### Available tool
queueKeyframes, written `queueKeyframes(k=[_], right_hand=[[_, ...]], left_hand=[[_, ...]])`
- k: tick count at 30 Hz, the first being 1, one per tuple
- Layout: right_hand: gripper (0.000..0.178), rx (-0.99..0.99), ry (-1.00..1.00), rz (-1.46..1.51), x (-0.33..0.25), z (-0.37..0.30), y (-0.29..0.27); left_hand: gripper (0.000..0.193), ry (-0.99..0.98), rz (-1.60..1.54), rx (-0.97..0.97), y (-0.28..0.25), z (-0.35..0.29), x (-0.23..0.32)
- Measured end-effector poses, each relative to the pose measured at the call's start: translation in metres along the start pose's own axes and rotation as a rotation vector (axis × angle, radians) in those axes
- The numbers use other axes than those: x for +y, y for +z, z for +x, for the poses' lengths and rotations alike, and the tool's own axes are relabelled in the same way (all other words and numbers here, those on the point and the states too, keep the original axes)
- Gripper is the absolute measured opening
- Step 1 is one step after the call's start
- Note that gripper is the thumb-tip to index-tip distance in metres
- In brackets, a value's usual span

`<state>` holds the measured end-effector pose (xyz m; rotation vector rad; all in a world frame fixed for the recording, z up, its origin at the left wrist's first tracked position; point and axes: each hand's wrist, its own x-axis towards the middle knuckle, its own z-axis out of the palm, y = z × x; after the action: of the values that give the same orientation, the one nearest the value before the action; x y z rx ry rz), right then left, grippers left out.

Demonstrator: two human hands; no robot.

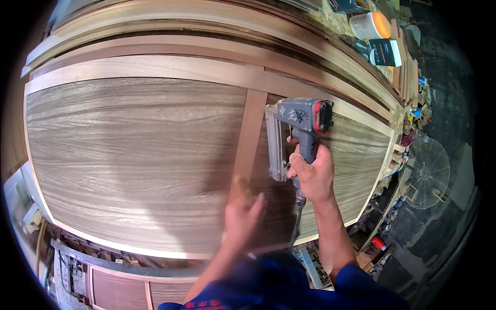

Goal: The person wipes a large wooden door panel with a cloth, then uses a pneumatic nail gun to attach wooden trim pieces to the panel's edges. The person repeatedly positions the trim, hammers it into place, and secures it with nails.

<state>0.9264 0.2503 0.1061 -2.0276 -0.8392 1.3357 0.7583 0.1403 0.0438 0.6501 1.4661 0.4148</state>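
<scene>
My right hand (314, 171) is wrapped round the handle of a grey pneumatic nail gun (299, 116) with a red-ringed black end cap. Its metal magazine stands to the left of the handle, and a dark air hose (296, 227) hangs from the grip's base. Below lies a large wood-grain panel (129, 139) in a pale wooden frame (181, 65). A reddish wooden strip (250, 134) crosses it from the far rail towards me. Over the near part of this strip is my left hand (242, 214), its thumb out to the right. Motion blur smears its fingers.
Long boards (170, 20) are stacked along the far side. At the far right sit a white tub with an orange lid (369, 26) and a small dark box (383, 52). A round fan guard (428, 173) stands on the right. Another framed panel (119, 289) lies lower left.
</scene>
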Motion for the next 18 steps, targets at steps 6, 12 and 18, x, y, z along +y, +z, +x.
queueKeyframes(k=[6,12,18], right_hand=[[0.024,0.014,-0.023,-0.019,0.017,-0.053,-0.033],[0.027,0.056,-0.132,-0.428,0.092,-0.142,-0.1],[0.048,-0.027,0.074,-0.446,0.193,-0.265,-0.188]], left_hand=[[0.031,-0.048,-0.101,0.018,0.002,-0.003,-0.002],[0.051,0.261,-0.248,0.028,-0.008,-0.015,-0.052],[0.046,0.362,0.019,-0.23,0.068,-0.064,-0.059]])
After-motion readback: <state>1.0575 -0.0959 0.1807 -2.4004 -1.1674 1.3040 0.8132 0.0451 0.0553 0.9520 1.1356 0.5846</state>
